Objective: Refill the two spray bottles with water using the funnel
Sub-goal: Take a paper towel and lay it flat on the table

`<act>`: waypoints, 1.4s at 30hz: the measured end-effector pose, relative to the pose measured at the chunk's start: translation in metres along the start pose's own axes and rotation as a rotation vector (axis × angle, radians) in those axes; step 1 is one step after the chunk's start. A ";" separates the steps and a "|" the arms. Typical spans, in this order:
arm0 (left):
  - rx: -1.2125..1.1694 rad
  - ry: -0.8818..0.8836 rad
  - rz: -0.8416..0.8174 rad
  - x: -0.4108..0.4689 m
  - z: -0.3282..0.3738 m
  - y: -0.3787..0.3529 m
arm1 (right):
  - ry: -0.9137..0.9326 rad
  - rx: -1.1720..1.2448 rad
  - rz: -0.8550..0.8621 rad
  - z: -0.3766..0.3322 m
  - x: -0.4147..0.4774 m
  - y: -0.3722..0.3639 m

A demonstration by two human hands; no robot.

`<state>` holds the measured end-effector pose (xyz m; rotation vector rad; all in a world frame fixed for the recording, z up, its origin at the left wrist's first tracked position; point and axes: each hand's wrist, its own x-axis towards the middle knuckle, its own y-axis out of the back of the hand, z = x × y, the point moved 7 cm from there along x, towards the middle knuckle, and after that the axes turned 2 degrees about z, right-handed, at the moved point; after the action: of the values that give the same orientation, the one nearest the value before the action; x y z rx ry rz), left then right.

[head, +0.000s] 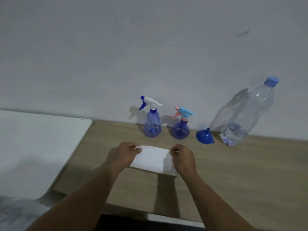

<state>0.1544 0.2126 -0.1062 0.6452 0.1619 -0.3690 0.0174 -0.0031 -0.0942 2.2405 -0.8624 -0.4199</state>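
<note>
**Laying the cloth before the refill**

Both hands hold a white cloth (153,158) just above the bench (241,172). The left hand (124,153) pinches its far left corner between thumb and curled fingers, and the right hand (182,157) pinches the far right corner the same way. The cloth hangs between them with its near edge low over the wood.

Seen from the cloth, the white-top sprayer (152,125) stands at 12 o'clock and the pink-top sprayer (180,129) at 1 o'clock. Both are upright against the wall with their heads screwed on. The funnel (204,136) sits mouth-down at 2 o'clock, and the capped water bottle (245,117) is farther out on the same line, with only a little water in its base.

This looks like preparation, probably a spill mat, and no refilling has begun. To do it well, keep the two corners level and taut, set the near edge down first, then lower the far edge so the cloth lies flat. It should stop short of the sprayers, leaving room to bring one forward onto it.

No brand, label or writing is legible anywhere. A pale crumpled patch shows at the water bottle's foot, but I cannot tell what it is.
</note>
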 end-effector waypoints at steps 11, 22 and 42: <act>0.640 -0.523 0.189 0.033 -0.029 -0.016 | 0.296 -0.383 0.068 -0.023 0.015 -0.089; 1.048 -0.502 -0.121 0.026 -0.034 -0.052 | 0.443 -0.498 -0.241 -0.012 -0.009 -0.123; 1.085 -0.507 -0.289 -0.008 0.071 -0.196 | 0.392 -0.489 -0.338 0.111 0.027 0.014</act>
<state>0.0747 0.0269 -0.1569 1.5718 -0.4770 -0.9019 -0.0259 -0.0837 -0.1644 1.9089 -0.1494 -0.2877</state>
